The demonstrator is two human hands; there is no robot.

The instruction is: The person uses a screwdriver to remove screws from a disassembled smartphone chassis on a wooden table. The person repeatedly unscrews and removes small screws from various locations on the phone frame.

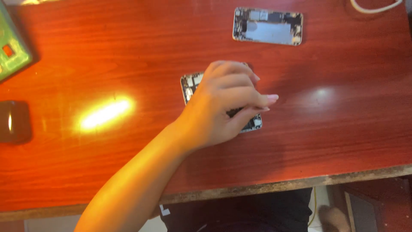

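Note:
My left hand [223, 103] reaches in from the lower left and lies over an opened phone body [190, 85] in the middle of the red wooden table [128, 56]. Its fingers curl across the top of the phone and the thumb presses at the near edge, so most of the phone is hidden. Only the phone's left end and lower right corner show, with bare circuit parts inside. A second opened phone body [268, 26], with a silver plate inside, lies apart at the far side. My right hand is out of view.
A green box-like object [10, 49] sits at the far left edge. A dark rounded object [14, 121] lies below it. A white cable [375, 7] loops at the top right corner. The table's worn front edge [266, 187] runs along the bottom.

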